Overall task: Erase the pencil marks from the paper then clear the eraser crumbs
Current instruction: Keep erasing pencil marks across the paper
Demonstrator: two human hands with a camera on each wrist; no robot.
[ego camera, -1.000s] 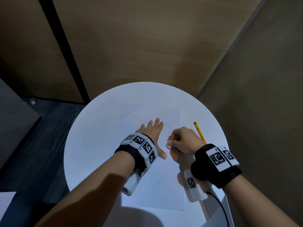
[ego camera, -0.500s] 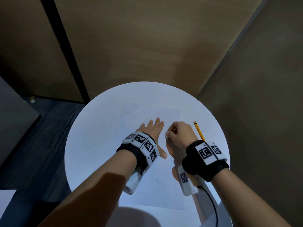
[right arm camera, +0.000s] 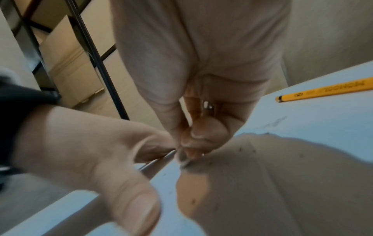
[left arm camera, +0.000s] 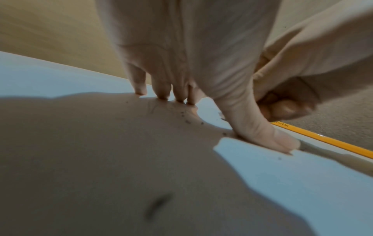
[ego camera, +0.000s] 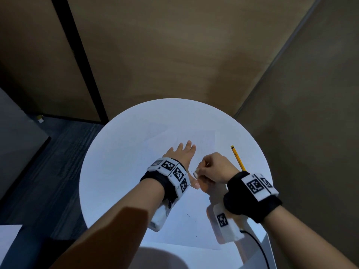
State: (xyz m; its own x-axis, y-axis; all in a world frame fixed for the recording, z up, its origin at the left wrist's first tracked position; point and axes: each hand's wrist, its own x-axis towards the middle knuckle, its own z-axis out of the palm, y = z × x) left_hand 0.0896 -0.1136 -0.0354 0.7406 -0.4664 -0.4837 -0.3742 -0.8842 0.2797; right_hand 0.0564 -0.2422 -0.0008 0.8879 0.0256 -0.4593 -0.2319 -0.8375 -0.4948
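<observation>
The round table [ego camera: 120,152] carries the paper [ego camera: 186,226], which the left hand [ego camera: 184,154] presses flat with straight, spread fingers. The right hand [ego camera: 215,167] is curled round a small eraser [right arm camera: 182,157], tip on the sheet. Erasing looks partly done: crumbs [left arm camera: 186,117] are scattered and uncleared. Only the right wrist view shows faint marks [right arm camera: 275,123], probably pencil, near the pencil [ego camera: 238,158].

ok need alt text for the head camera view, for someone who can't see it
Seen from above, a left hand presses flat on a sheet of paper on a round white table while the right hand rubs a small white eraser on it. A yellow pencil lies to the right.
</observation>
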